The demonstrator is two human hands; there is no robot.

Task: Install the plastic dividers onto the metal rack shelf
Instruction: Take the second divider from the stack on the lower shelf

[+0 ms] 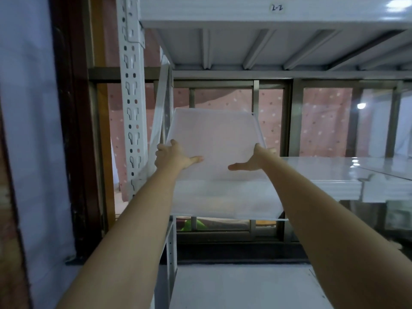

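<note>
**Light, bendy sheet held by both side edges: keep it square as you seat it**

You have the plastic divider [214, 148], a translucent white sheet, raised in front of you inside the bay of the metal rack. It sits between the upper shelf [267, 16] and the shelf [334, 168] it belongs on, at the left end of the bay, just right of the slotted upright post [131, 103]. Its far edge tilts up and away from you.

Your left hand [171, 156] grips the left edge, thumb laid across the near face and fingers curled behind. Your right hand [254, 160] holds the right edge the same way, thumb stretched inward over the face, fingers hidden behind the sheet. Both grips are pinching the divider, not released.

Judging by how thin and see-through it looks, expect the sheet to be very light and somewhat flexible. It will likely bow in the middle if you squeeze the edges toward each other. The surface looks smooth, so thumbs alone may slide; rely on the fingers behind it.

Holding opposite edges near the middle of the sheet's length looks sound, since it gives you control over twist. Avoid pressing hard on a corner, where thin plastic could crack or kink.

A second sheet [225, 201] lies below, near you, so lift clear of it as you move.
</note>
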